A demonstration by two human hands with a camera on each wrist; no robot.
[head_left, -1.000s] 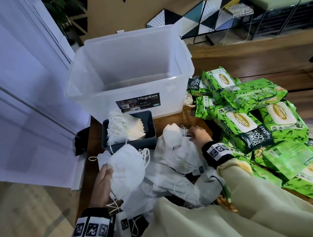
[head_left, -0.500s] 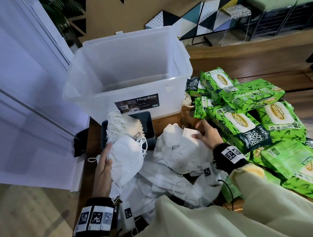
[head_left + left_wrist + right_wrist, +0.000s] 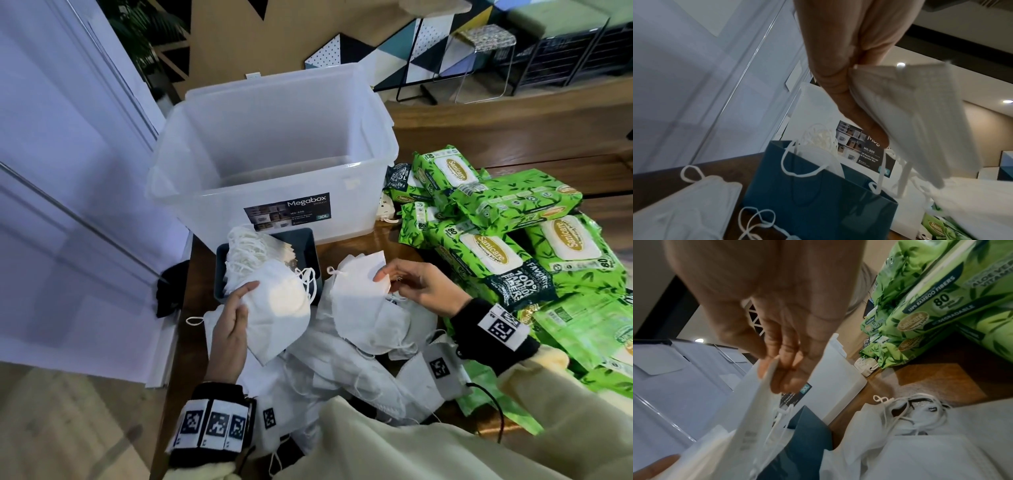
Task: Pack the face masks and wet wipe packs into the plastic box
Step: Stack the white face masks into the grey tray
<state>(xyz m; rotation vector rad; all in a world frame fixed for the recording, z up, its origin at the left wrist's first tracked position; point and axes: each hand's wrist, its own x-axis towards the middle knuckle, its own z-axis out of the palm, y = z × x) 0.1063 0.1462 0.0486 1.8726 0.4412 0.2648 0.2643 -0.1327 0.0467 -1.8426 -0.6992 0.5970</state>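
Note:
A clear plastic box (image 3: pixel 274 164) labelled Megabox stands open at the back of the wooden table, nothing visible inside it. My left hand (image 3: pixel 233 322) grips a stack of white face masks (image 3: pixel 277 311) (image 3: pixel 920 116) just in front of a small dark bin (image 3: pixel 308 246) (image 3: pixel 813 194) that holds more masks. My right hand (image 3: pixel 411 287) pinches the top edge of another white mask (image 3: pixel 356 301) (image 3: pixel 756 402) lifted off the loose mask pile (image 3: pixel 342 370). Green wet wipe packs (image 3: pixel 496 246) (image 3: pixel 941 305) are heaped to the right.
A white panel or door (image 3: pixel 68 205) stands along the table's left edge. A black object (image 3: pixel 171 287) lies at that edge beside the bin. A small white item (image 3: pixel 387 209) sits between the box and the wipe packs. Chairs and shelving stand behind.
My left hand has carried its masks up toward the dark bin. My right hand has picked a mask out of the pile and raised it.

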